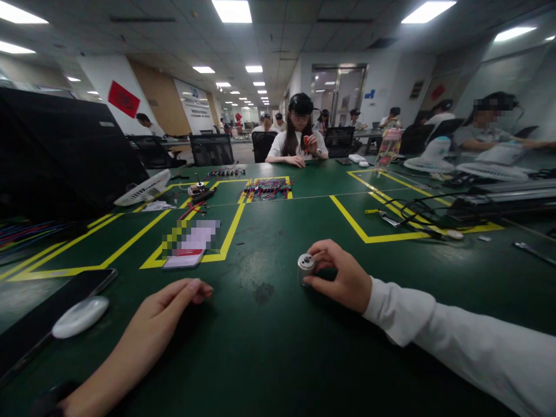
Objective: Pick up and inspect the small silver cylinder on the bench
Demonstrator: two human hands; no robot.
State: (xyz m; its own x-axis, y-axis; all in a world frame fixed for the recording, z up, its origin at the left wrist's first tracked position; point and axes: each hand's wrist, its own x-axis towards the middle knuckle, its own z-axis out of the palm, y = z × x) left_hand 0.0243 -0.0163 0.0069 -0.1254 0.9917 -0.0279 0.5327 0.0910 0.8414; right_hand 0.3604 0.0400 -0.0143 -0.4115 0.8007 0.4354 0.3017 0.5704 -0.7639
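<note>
Two hands, one cylinder: head view, looking forward over the green table (269, 365), clock directions as on a dial laid over the scene with twelve pointing away from me. My right hand (345, 280) has hold of the small metal cylinder (306, 264), which lies at nine o'clock from my palm. The grip is narrow, parted only by the cylinder's width: fingertips bear on its upper side, the thumb on its lower side toward me. Its long axis stands roughly upright, across the line of my fingers, with the pitted end face turned up; whether its lower end rests on the table or hangs just above, I cannot tell.

My left hand (177, 298) is the farther of the two; from it the cylinder lies at about three o'clock, well apart, with a dark smudge (263, 293) on the tabletop between. Its fingers are loosely curled, thumb along the index finger; nothing shows in them, though I cannot see the palm side. A phone (186, 259) lies near it at about one o'clock, and a white mouse (81, 317) at nine.
</note>
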